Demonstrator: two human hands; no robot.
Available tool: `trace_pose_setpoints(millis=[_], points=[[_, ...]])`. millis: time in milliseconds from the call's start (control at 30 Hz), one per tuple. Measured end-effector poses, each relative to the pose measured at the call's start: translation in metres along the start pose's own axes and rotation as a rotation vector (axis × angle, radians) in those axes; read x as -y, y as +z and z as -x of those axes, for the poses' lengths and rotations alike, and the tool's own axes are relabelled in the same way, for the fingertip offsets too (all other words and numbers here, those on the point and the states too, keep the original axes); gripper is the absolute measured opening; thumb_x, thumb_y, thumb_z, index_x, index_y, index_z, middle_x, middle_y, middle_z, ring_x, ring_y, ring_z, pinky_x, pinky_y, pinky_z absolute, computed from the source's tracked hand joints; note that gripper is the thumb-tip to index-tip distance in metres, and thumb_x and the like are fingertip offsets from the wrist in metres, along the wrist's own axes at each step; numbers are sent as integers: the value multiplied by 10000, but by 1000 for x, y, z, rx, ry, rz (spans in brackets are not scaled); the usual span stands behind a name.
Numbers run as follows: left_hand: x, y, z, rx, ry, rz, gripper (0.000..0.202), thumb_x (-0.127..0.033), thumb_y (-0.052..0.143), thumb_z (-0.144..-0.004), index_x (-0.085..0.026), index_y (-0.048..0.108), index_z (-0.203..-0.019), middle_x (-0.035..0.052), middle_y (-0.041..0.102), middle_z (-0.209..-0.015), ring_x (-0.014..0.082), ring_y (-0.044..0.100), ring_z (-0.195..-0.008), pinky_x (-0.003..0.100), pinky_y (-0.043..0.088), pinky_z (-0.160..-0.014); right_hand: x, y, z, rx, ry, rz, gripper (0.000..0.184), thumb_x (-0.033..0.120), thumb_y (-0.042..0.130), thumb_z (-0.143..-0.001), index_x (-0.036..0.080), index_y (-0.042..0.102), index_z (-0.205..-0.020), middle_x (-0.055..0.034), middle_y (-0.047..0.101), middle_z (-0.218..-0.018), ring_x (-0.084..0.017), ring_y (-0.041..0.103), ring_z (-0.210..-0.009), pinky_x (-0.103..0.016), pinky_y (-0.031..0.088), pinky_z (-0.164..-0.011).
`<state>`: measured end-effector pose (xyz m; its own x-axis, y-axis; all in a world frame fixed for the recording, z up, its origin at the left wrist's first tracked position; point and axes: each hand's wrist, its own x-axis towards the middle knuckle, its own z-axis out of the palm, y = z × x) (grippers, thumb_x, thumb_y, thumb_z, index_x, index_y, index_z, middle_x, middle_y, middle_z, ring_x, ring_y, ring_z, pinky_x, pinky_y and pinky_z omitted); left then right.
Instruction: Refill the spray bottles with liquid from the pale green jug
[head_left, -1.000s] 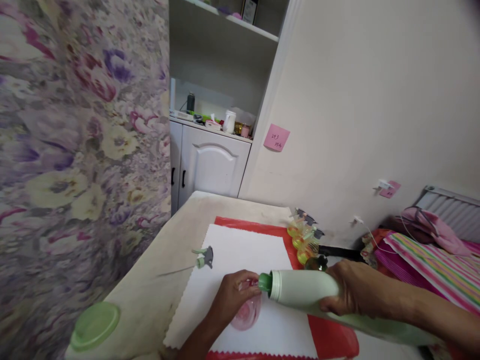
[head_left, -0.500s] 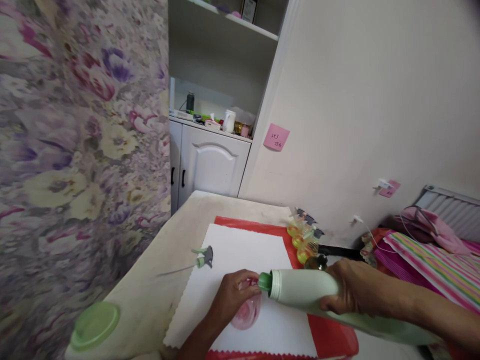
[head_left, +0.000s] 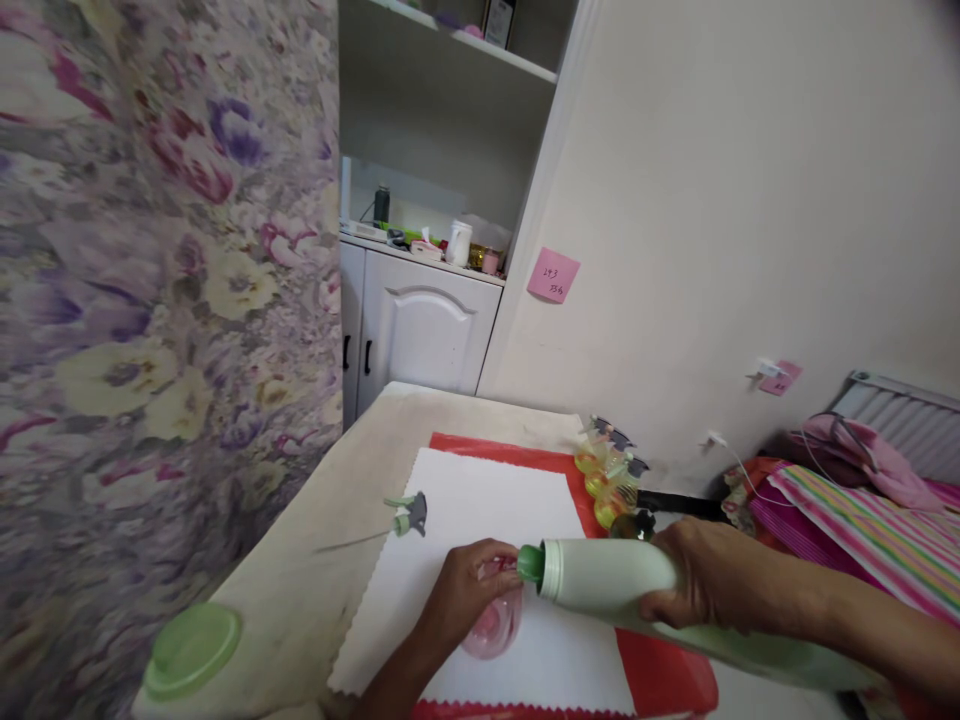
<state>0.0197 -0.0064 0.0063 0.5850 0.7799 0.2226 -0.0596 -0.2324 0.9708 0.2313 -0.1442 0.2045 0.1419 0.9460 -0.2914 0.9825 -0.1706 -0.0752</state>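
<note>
My right hand [head_left: 709,580] grips a large pale green bottle [head_left: 615,585], tipped almost level with its green spout at the mouth of a small clear pink bottle [head_left: 495,620]. My left hand [head_left: 465,590] is wrapped round that pink bottle and steadies it on the white cloth [head_left: 487,510]. A grey and green spray head [head_left: 409,513] with its long thin tube lies loose on the cloth's left edge.
The white cloth lies on a red mat [head_left: 660,680] on a beige table [head_left: 330,500]. Small yellow spray bottles [head_left: 607,475] stand by the wall. A green lid [head_left: 191,650] sits near left. A floral curtain [head_left: 150,300] hangs left; striped bedding [head_left: 862,520] lies right.
</note>
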Motion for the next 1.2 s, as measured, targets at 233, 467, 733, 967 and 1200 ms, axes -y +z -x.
trace_pose_setpoints(millis=[233, 467, 733, 967, 1200], points=[[1, 1, -1, -3, 3, -3, 172, -222, 710, -711, -202, 781, -866, 33, 795, -868, 225, 683, -849, 302, 492, -798, 1, -1, -1, 5, 12, 1, 307, 467, 666, -668, 195, 714, -802, -95, 778, -784, -275, 713, -719, -301, 442, -596], [1, 1, -1, -6, -2, -3, 174, -209, 718, -711, -193, 782, -871, 32, 794, -858, 217, 681, -833, 286, 485, -774, -2, 1, -2, 2, -5, 1, 301, 473, 668, -674, 201, 705, -797, -81, 776, -777, -260, 713, -706, -292, 448, -590], [1, 1, 0, -8, -7, 0, 174, -217, 716, -709, -192, 781, -869, 34, 796, -864, 229, 685, -851, 290, 488, -785, 2, -3, -1, 9, 16, 28, 331, 493, 648, -675, 209, 714, -832, -102, 783, -817, -292, 724, -743, -327, 472, -617], [0, 0, 0, -6, -2, 3, 180, -206, 711, -713, -195, 784, -877, 39, 792, -873, 233, 683, -866, 295, 484, -799, -2, 0, -1, -11, -4, 21, 302, 473, 651, -681, 218, 712, -831, -87, 785, -814, -271, 722, -734, -312, 472, -617], [-2, 0, 1, 5, -1, 20, 176, -190, 705, -711, -190, 782, -869, 40, 791, -869, 229, 686, -860, 288, 487, -788, 3, -4, 0, 15, 16, 16, 318, 483, 656, -666, 211, 716, -820, -84, 786, -804, -273, 722, -724, -305, 475, -604]])
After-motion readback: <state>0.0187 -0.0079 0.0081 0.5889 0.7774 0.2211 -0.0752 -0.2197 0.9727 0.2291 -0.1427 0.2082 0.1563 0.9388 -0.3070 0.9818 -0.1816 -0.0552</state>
